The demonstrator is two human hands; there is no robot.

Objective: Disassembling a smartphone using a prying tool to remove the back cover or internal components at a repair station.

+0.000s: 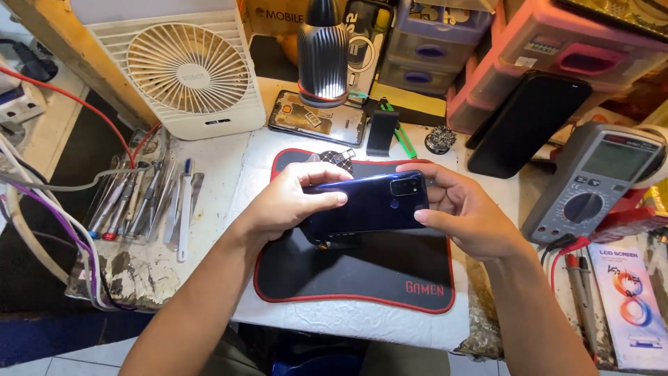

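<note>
— Since both hands share the load, how is the phone sitting right now?

— The dark blue smartphone (369, 202) is held lengthwise, back side up, just above the black mouse mat with red edging (362, 275). The left hand (289, 205) wraps the left end, its fingers (327, 200) clamped over the top edge and back, thumb side underneath. The right hand (463, 212) pinches the camera end, fingers closed on the phone's edge. Keeping it over the mat looks like a precaution, a soft landing if it slips.

— And the lamp?

— A ribbed black lamp (323, 56) points down at the working spot, so the light falls where the hands are. The small white fan (188, 69) stands behind on the left, facing the worker.

— Tools within reach?

— Tweezers and small screwdrivers (142, 202) lie fanned out on the desk (223, 167) to the left. A grey multimeter (591, 184) leans at the right, its probes (577, 278) lying below it. Another opened phone (316, 118) lies beyond the mat, near a black phone (529, 122) propped against pink drawer boxes (550, 56).

— What can't you make out?

— The screen side faces down, so its condition is hidden. Something dark sits under the phone near the left palm; I cannot tell what it is. The boxes at the top are cut off.
</note>
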